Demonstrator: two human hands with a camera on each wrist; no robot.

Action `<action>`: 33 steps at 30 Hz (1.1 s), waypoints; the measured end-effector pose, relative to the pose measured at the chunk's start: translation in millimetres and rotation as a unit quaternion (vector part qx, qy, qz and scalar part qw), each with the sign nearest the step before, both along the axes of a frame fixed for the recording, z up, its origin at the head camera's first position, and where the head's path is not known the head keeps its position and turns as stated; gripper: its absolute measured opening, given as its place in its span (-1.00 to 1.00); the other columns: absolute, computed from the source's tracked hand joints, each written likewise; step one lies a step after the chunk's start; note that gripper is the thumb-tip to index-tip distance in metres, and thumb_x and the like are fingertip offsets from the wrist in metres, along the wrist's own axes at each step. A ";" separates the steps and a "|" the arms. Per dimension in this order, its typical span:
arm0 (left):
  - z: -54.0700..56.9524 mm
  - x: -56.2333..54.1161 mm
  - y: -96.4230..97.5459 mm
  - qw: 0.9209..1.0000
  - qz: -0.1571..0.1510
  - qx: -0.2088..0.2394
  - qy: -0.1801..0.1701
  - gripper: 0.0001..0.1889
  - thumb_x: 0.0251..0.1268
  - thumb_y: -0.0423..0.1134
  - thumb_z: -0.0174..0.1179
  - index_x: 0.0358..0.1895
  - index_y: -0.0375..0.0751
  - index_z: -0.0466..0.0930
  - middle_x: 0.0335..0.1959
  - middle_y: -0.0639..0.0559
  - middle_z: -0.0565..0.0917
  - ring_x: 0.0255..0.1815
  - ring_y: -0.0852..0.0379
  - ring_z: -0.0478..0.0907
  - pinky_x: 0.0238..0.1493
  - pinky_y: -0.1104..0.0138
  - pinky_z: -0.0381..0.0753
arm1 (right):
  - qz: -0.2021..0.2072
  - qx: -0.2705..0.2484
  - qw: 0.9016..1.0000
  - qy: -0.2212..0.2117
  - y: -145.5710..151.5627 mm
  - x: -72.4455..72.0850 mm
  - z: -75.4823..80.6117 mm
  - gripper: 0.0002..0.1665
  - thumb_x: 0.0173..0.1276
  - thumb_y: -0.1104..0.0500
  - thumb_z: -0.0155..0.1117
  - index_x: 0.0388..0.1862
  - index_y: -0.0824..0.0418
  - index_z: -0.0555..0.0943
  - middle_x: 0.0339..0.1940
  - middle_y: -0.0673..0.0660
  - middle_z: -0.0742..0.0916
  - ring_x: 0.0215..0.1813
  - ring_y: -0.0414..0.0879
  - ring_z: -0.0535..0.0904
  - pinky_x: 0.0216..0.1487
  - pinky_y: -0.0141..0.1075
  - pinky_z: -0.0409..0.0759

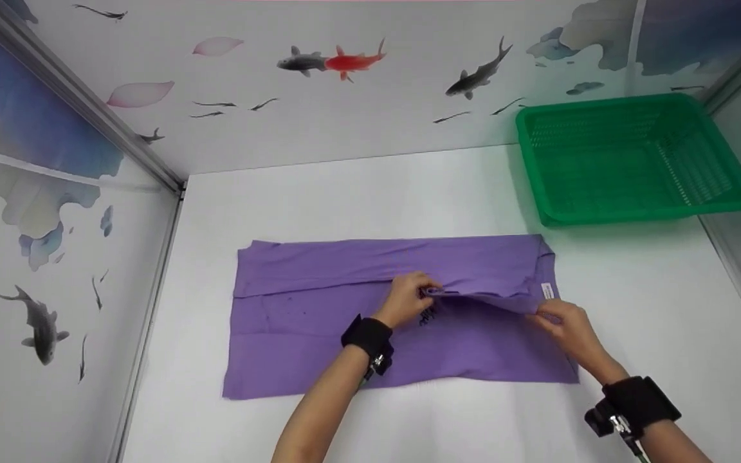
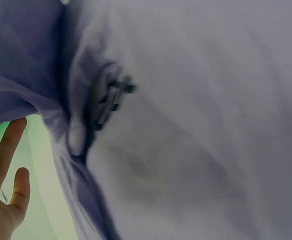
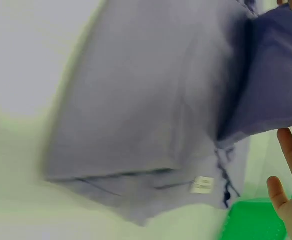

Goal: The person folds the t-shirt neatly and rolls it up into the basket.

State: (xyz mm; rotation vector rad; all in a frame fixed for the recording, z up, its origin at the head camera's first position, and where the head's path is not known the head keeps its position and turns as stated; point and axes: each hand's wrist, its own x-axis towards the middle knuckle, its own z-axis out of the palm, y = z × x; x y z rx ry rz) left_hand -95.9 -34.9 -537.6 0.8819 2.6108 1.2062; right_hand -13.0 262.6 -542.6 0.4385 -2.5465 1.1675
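Observation:
A purple shirt (image 1: 345,360) with a dark print lies spread in a folded rectangle on the white table. My left hand (image 1: 406,299) pinches the edge of a lifted upper layer near the shirt's middle, beside the print. Further right along that same edge, my right hand (image 1: 567,328) pinches the layer between thumb and fingers. Between the two hands the layer stands raised, with a shadowed gap beneath it. A small white label (image 3: 202,185) shows at the shirt's right end. Part of the dark print (image 2: 111,102) disappears into a crease in the left wrist view.
A green plastic basket (image 1: 621,215) with perforated sides stands at the table's back right corner, beyond the shirt. White panels (image 1: 357,122) printted with fish and petals enclose the table at the back and sides. Both wrists wear black straps (image 1: 367,334) with small cameras.

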 end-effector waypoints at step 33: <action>-18.5 17.2 -99.5 0.972 0.030 -0.228 0.040 -0.54 0.32 -0.28 0.23 0.29 -0.16 0.49 0.41 -0.11 0.34 0.46 -0.20 0.16 0.32 -0.23 0.18 | -0.204 0.112 0.971 -0.058 -122.9 85.6 -26.0 -0.57 0.03 0.46 0.31 -0.05 0.51 0.58 0.07 0.53 0.55 0.10 0.43 0.37 -0.18 0.30 0.36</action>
